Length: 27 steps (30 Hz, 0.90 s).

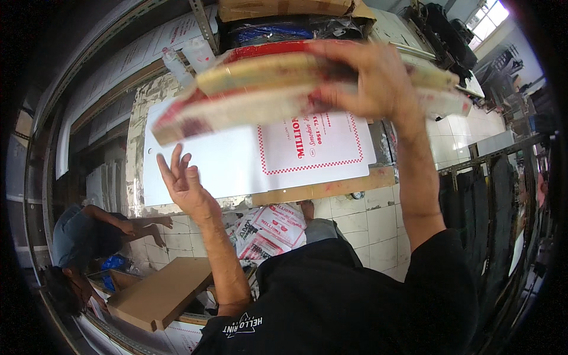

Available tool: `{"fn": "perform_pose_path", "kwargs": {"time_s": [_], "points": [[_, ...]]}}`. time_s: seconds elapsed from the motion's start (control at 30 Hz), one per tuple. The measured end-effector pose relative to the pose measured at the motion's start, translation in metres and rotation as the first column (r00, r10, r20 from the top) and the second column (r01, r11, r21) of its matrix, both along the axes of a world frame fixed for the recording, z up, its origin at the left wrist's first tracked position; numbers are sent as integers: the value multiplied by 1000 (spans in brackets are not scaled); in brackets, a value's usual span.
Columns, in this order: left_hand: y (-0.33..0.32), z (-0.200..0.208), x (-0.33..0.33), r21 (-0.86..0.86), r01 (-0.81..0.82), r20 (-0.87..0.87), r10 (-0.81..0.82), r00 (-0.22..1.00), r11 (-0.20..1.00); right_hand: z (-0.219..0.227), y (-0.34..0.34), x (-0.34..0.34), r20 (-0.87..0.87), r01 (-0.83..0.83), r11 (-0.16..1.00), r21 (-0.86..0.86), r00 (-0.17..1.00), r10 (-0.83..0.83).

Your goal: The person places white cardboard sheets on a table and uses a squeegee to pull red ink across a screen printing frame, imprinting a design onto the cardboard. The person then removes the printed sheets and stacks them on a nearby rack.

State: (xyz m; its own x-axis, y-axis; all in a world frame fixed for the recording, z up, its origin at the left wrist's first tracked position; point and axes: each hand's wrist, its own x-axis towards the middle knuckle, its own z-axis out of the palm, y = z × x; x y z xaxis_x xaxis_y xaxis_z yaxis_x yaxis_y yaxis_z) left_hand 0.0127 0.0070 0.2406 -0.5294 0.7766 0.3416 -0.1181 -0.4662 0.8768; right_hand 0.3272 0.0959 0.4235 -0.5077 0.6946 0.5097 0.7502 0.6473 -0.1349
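Note:
My right hand (378, 80) grips the edge of a screen-printing frame (248, 113), a wooden frame stained with red, blurred by motion. It is raised at a tilt over the worktable (136, 171). Beneath it lies a flat white cardboard sheet (201, 171). Red lettering and a red checkered border cover the sheet's right part; its left part is plain white. My left hand (189, 183) holds nothing, fingers spread, above the sheet's near left edge and below the frame's left end. The frame hides the sheet's far side.
Plastic bottles (198, 56) stand at the table's far left. Metal racks with stacked white sheets line the left. A crouching person (89, 236) is at lower left, beside a brown cardboard piece (165, 290). Red-printed material (272, 231) lies below the table. A dark rack (485, 207) stands right.

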Motion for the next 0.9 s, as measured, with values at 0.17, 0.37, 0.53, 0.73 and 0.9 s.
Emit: {"fn": "perform_pose_path", "kwargs": {"time_s": [0.17, 0.37, 0.53, 0.73, 0.9], "points": [[1, -92, -21, -701, -138, 303, 466, 831, 700, 72, 66, 7, 8, -24, 964, -267, 1000, 27], [-3, -161, -39, -666, 316, 611, 249, 752, 676, 103, 102, -6, -168, -83, 984, -157, 984, 56], [8, -157, -40, -669, 229, 645, 399, 652, 707, 117, 101, 0, -177, -38, 961, -273, 984, -12], [11, -157, -46, -701, 131, 638, 533, 557, 701, 113, 103, -4, -195, 20, 971, -237, 978, -68], [5, -153, -50, -758, 116, 578, 578, 576, 642, 113, 113, -1, -158, 3, 986, -169, 987, -30]]}}
